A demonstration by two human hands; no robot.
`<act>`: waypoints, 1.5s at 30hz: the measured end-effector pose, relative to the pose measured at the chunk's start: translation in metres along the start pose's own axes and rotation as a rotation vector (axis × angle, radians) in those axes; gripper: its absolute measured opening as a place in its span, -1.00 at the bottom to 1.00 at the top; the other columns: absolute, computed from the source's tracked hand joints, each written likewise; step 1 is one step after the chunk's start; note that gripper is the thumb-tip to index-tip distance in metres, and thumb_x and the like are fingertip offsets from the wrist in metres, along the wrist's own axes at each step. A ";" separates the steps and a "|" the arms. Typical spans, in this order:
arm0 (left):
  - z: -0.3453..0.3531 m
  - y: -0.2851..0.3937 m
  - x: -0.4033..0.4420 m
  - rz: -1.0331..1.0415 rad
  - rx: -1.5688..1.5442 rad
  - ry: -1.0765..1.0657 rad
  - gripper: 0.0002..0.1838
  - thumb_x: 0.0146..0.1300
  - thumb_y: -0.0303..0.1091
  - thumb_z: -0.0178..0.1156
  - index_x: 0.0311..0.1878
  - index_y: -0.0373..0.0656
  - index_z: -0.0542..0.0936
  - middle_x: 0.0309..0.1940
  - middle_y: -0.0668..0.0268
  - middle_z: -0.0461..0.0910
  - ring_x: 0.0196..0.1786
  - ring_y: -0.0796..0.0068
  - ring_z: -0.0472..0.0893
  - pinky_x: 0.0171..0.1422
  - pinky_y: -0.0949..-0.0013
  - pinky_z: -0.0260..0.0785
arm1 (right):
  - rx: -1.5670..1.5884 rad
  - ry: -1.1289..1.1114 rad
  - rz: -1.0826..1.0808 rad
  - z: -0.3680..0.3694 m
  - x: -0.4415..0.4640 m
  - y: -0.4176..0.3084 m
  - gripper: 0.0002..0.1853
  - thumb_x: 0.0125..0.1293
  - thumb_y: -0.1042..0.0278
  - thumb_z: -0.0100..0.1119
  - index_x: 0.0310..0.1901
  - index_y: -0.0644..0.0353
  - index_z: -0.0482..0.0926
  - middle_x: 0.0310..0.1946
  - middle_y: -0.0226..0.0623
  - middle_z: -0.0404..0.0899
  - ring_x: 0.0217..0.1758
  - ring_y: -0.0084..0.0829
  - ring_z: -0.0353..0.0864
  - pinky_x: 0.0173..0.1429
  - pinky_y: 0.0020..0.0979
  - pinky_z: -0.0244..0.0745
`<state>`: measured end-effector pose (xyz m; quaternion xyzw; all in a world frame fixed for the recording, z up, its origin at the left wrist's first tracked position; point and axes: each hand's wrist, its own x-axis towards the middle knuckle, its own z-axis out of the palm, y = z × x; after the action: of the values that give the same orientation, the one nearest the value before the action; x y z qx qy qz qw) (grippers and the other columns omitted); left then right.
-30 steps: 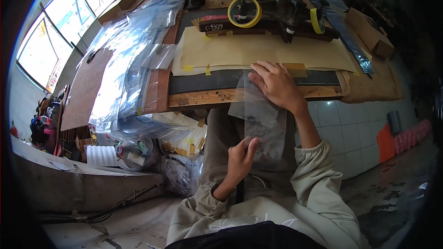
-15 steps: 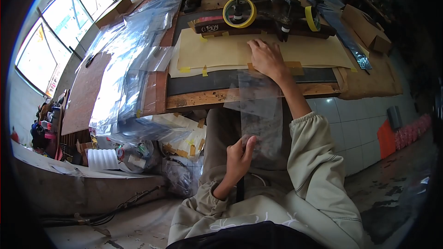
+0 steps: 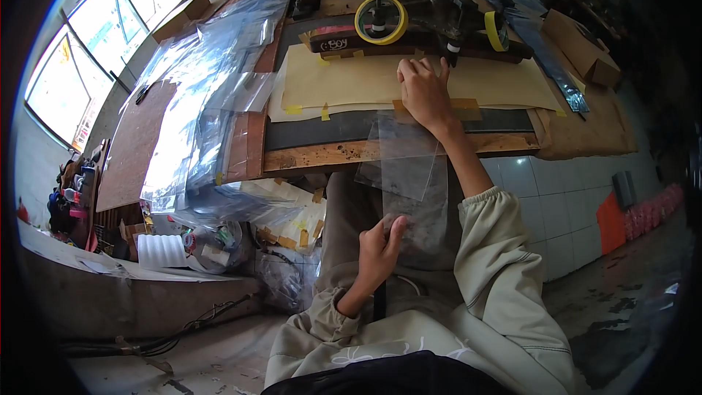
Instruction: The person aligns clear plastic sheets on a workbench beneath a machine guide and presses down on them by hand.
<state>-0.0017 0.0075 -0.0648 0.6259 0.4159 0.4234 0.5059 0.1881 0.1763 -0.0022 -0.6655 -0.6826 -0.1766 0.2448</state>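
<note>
Film over table edge

1. Bench, front edge: brown wood, dark specks.
2. Bag at that edge: clear, cloudy grey.
3. Paper behind it: plain tan; tape scraps, yellow.
4. Sheets toward the left edge: clear, silvery blue.
5. Tape roll: yellow.
6. Bar: dark brown, white lettering.

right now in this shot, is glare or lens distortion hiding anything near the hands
Head view: glare whites out parts of the sheets at left; head view: the window is overexposed and slanted by wide-angle distortion; head view: the clear film shows only faintly, while the left hand and right hand look reasonably sharp.
</note>
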 end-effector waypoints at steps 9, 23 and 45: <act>0.005 -0.012 0.002 0.076 -0.021 0.011 -0.72 0.38 -0.27 0.07 -0.32 -0.33 0.53 -0.75 0.36 0.17 -0.61 0.75 0.13 -0.58 0.50 0.04 | 0.031 0.119 -0.021 0.030 0.002 0.015 -0.71 0.23 0.46 0.02 -0.01 0.14 0.57 -0.06 -0.29 0.48 0.07 -0.27 0.46 0.21 0.03 0.21; 0.003 -0.005 0.002 0.077 0.008 0.003 -0.72 0.38 -0.27 0.08 -0.32 -0.33 0.53 -0.76 0.33 0.17 -0.63 0.74 0.12 -0.60 0.49 0.03 | 0.143 0.039 -0.081 0.022 0.002 0.011 -0.75 0.19 0.47 -0.01 -0.10 0.15 0.57 -0.13 -0.30 0.58 0.08 -0.31 0.50 0.22 0.02 0.22; 0.003 -0.006 0.002 0.068 0.007 -0.010 -0.75 0.38 -0.29 0.07 -0.26 -0.32 0.55 -0.75 0.35 0.18 -0.61 0.76 0.14 -0.58 0.53 0.04 | 0.060 -0.021 -0.070 0.018 0.006 0.012 -0.74 0.19 0.42 0.03 -0.10 0.17 0.60 -0.09 -0.29 0.48 0.07 -0.28 0.42 0.26 -0.02 0.22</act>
<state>0.0016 0.0089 -0.0706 0.6434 0.3934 0.4360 0.4912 0.1980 0.1919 -0.0147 -0.6353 -0.7131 -0.1574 0.2513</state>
